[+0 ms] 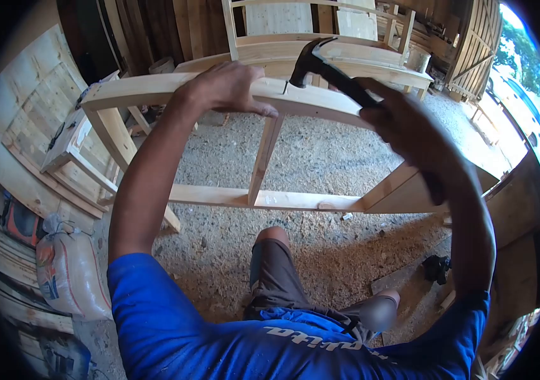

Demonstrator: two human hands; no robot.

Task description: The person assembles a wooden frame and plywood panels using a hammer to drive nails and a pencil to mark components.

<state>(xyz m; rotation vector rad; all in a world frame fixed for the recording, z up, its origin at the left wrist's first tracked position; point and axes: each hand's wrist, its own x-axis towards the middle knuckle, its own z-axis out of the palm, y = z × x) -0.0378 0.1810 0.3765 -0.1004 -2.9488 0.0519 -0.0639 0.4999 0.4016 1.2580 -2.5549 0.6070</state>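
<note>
My right hand (403, 120), slightly blurred, is closed around the handle of a black claw hammer (313, 62). The hammer's head hangs just above a nail (285, 87) that stands up from the top rail of a pale wooden frame (327, 98). My left hand (225, 88) grips that same rail to the left of the nail, with the thumb on the near side and the fingers over the top. Below the nail, an upright wooden post (263, 158) joins the top rail to the bottom rail (206, 195).
Behind the frame stands another wooden bench-like piece (346, 57). A stuffed white sack (73, 272) sits at lower left, near stacked boards (10, 266). Wood shavings (219, 266) cover the floor around my legs. A wooden panel (434, 190) is at the frame's right end.
</note>
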